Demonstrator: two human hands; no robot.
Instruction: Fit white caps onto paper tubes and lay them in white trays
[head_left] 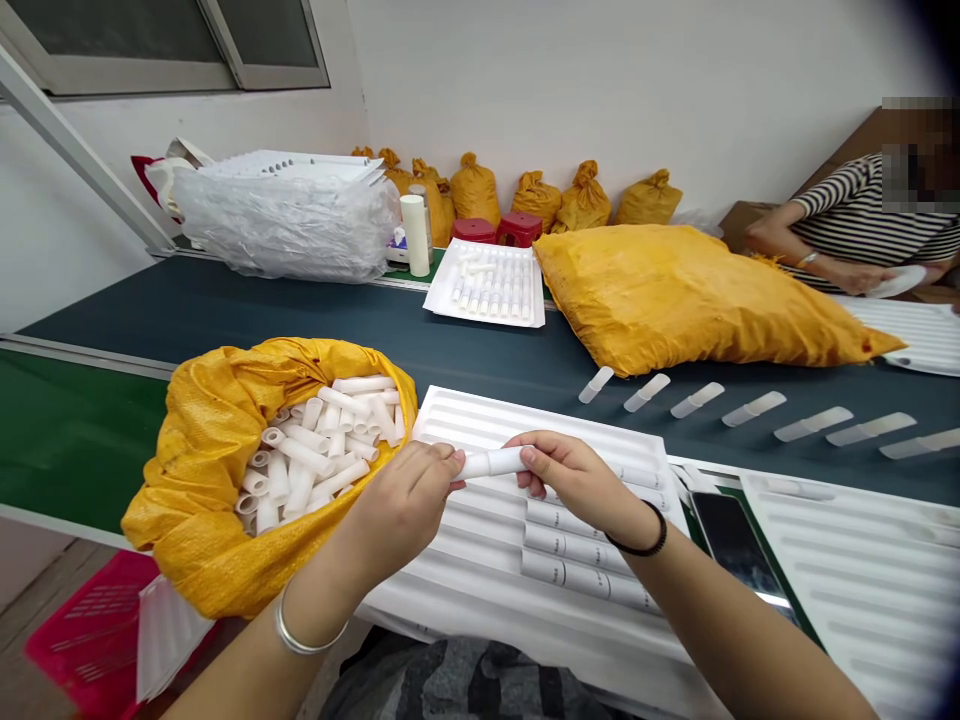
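Note:
In front of me, over a white ridged tray, my two hands hold a white plastic tube level between them. My left hand pinches its left end, where the tube looks more translucent. Fingers of my right hand close round the opaque right end; a seam shows near the middle. Below my right wrist, several white printed tubes lie side by side in the tray's grooves. Left of my left hand stands an open yellow woven sack full of loose translucent tubes.
Several translucent pieces stand in a row on the dark conveyor belt. Behind them lies a full yellow sack. A smaller tray of tubes is farther back. A phone lies at right. A co-worker in a striped top sits far right.

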